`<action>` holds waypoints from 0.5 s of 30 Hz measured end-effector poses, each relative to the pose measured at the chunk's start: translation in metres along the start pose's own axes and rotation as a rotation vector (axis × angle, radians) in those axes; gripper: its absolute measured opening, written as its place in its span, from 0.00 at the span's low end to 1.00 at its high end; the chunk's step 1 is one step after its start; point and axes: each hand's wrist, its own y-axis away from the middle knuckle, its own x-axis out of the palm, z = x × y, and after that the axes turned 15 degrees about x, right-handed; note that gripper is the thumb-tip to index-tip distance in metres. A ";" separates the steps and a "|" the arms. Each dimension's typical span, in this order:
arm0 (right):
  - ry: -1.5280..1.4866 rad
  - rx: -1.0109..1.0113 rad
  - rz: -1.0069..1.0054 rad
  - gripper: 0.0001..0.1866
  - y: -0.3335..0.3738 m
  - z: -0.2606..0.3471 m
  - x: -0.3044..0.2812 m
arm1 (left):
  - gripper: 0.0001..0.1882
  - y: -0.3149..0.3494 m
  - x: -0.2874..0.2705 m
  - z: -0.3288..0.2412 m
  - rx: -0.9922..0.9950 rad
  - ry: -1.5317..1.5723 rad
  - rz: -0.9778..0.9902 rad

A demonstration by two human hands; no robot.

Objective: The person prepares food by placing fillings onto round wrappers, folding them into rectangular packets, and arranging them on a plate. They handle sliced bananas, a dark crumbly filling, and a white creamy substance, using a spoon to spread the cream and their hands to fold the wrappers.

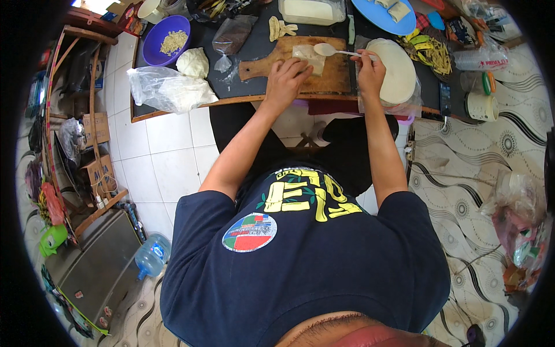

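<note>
A wooden cutting board (260,70) lies near the table's front edge, its handle to the left. On it is a partly folded, pale pastry wrapper (317,68). My left hand (285,82) has its fingers bent and closed on the wrapper's left side, partly hiding it. Between the fingers of my right hand (370,74) is the handle of a white spoon (325,50), its bowl above the wrapper's upper right corner. Just right of the board sits a stack of round white wrappers (393,75) on plastic, close to my right hand.
A purple bowl (151,43) of chopped yellowish bits, a bag of white flour (173,92) and a bag of brown powder (234,34) stand left. Behind the board lie banana pieces (281,28) and a knife (351,30). Farther right are a blue plate (404,26) and banana peels (430,52).
</note>
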 end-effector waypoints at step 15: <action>0.219 -0.128 -0.109 0.12 0.008 -0.005 -0.003 | 0.18 -0.002 -0.001 0.000 -0.004 -0.012 0.008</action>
